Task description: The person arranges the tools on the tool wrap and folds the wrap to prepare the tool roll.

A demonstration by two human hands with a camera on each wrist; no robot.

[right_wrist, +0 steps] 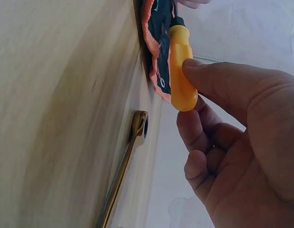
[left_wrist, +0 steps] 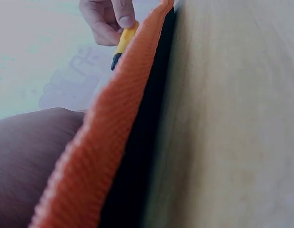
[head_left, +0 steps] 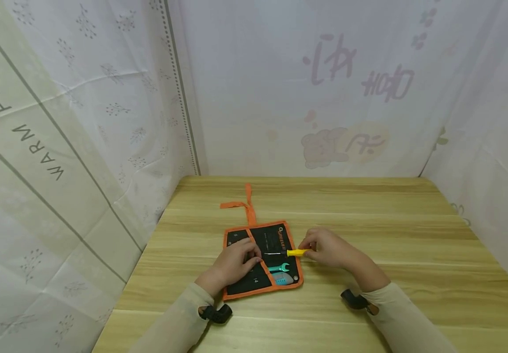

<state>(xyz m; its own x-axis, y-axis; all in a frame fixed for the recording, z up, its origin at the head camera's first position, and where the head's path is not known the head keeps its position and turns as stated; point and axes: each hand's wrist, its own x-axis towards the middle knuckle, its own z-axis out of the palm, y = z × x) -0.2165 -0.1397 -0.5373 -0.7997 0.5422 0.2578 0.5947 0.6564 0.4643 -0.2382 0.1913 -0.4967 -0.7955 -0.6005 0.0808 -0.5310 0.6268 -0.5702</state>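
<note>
A black tool pouch (head_left: 276,239) with orange trim lies unrolled on the table. My left hand (head_left: 232,262) rests over its left part, curled fingers and thumb gripping the orange edge of the pocket. My right hand (head_left: 326,247) pinches a screwdriver (right_wrist: 181,66) by the end of its yellow handle, thumb on one side. The screwdriver's thin shaft points left across the pouch, its tip right by the left hand's fingers. A teal open-ended wrench (head_left: 279,268) and a grey-and-teal tool (head_left: 282,279) stick out of the pocket below it.
A gold-coloured ring-ended wrench (right_wrist: 123,173) lies on the wooden table (head_left: 368,206) in the right wrist view. Orange tie straps (head_left: 248,206) stretch away from the pouch's far edge. Patterned curtains (head_left: 254,88) enclose the table's back and sides.
</note>
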